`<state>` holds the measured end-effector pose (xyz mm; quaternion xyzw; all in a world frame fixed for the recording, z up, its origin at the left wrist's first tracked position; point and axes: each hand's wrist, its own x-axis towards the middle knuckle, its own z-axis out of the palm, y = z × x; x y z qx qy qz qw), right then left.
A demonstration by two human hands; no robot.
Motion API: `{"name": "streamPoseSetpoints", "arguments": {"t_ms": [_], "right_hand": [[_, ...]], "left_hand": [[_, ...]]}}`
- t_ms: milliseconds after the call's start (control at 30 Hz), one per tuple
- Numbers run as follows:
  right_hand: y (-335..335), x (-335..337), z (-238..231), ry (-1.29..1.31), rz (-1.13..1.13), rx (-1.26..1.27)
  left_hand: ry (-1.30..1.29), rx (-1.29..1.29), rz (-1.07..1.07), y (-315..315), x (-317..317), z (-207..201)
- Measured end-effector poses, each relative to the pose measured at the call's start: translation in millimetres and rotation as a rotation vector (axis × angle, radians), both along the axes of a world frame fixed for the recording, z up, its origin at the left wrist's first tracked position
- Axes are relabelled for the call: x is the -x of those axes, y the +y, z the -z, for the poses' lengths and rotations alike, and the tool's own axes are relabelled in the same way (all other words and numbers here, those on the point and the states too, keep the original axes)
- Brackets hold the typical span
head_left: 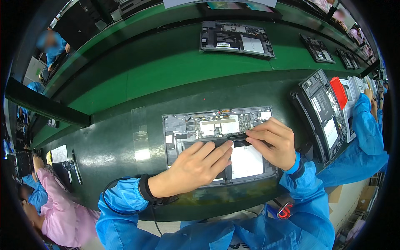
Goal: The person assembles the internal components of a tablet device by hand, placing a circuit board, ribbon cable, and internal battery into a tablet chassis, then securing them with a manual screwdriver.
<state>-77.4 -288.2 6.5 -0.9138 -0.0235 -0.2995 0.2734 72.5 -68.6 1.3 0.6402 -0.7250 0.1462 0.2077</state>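
Observation:
An opened laptop base (171,156) lies in front of me, its circuit board (208,127) along the far side and a battery with a white label (246,162) nearer me. My right hand (275,143) pinches a thin black piece (237,136) over the seam between board and battery; its exact kind is too small to tell. Flat over the battery's left part, my left hand (198,164) stretches its fingers to the right, the fingertips beside that black piece. Its thumb is hidden. A black band circles my left wrist, a blue one my right.
To the right, opened laptop bases (321,116) are stacked beside a red tray (339,93); a co-worker's blue sleeve (362,129) reaches there. Another laptop base (236,39) lies on the green shelf (162,62). Paper (59,153) and tools (76,166) lie left, near a person in pink.

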Motion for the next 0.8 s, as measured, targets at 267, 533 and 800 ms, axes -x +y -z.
{"name": "streamPoseSetpoints", "arguments": {"t_ms": [267, 533, 800], "right_hand": [[6, -2, -19, 0.088, 0.036, 0.149], [6, 1, -50, 0.533, 0.127, -0.243], [-6, -17, -53, 0.688, 0.118, -0.274]], "left_hand": [[0.004, 0.008, -0.009, 1, 0, 3], [-0.011, 0.005, 0.007, 4, -3, 3], [-0.006, 0.015, -0.003, 5, -4, 5]]}}
